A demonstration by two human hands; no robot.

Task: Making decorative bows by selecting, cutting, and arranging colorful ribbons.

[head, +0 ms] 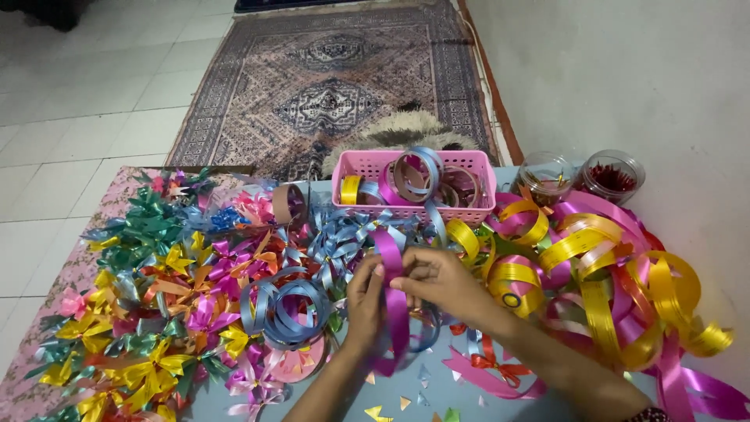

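My left hand point(364, 306) and my right hand point(439, 283) meet at the middle of the low table, both pinching a loop of shiny magenta ribbon point(395, 312). The ribbon arches up over my fingers and runs down between the hands towards me. Its tail point(488, 381) trails right across the blue tabletop point(437, 391). A coil of pale blue ribbon point(286, 311) lies just left of my left hand. A small red bow point(494, 362) lies under my right forearm.
Several finished ribbon bows point(148, 312) in green, yellow, pink and orange cover the left side. A pink basket point(414, 184) of ribbon rolls stands behind my hands. Loose gold and magenta ribbon point(617, 289) piles up on the right. Two clear jars point(582, 176) stand at the back right, a patterned rug point(336, 86) beyond.
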